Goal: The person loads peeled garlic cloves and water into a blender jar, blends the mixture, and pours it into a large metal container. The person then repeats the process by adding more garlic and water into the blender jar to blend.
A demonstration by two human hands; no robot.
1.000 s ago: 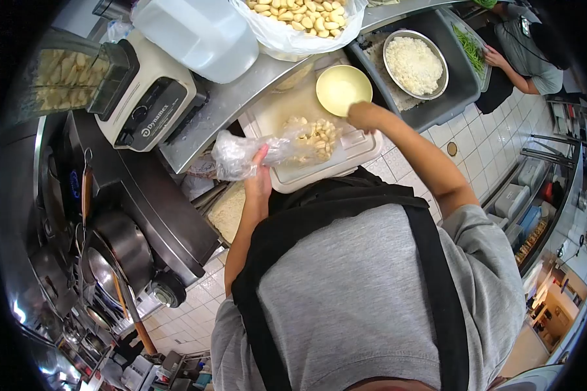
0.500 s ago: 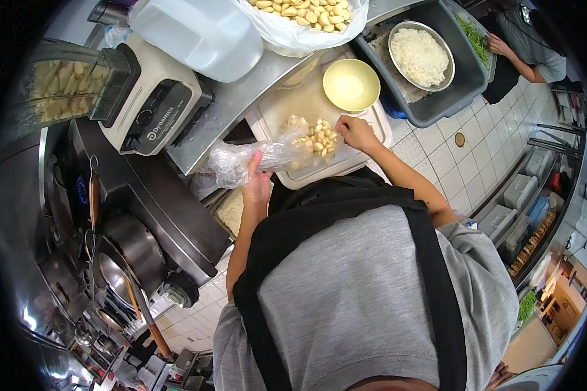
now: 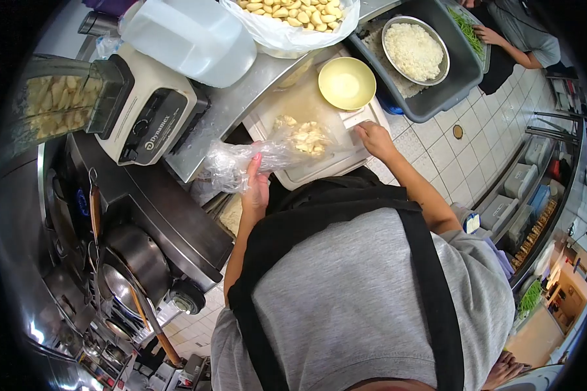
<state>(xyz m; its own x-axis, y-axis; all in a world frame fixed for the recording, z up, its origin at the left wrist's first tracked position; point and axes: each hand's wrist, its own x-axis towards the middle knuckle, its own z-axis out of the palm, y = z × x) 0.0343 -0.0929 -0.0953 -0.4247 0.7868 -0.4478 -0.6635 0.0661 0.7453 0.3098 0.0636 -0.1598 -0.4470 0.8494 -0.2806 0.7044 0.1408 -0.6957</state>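
My left hand (image 3: pixel 257 181) is closed around the gathered part of a clear plastic bag (image 3: pixel 231 163). Garlic cloves (image 3: pixel 308 138) lie inside the bag's far end, over a pale cutting board (image 3: pixel 290 178); they look flattened and broken. To the right of the bag, my right hand (image 3: pixel 376 141) is curled shut above the board's right side. Whatever its fingers may hold is too small or hidden to make out. A yellow bowl (image 3: pixel 347 83) stands just beyond the bag on the board.
A blender base (image 3: pixel 153 111) with a jar of cloves (image 3: pixel 62 101), a large plastic jug (image 3: pixel 189 42) and a white bag of cloves (image 3: pixel 293 42) stand beyond. Right, a grey tub (image 3: pixel 437 107) holds a bowl of chopped white food (image 3: pixel 413 55). A co-worker's hand (image 3: pixel 489 34) is near green vegetables.
My right hand has moved right and slightly toward me, away from the bag. The cloves in the bag look more flattened than before. My left hand keeps its hold.
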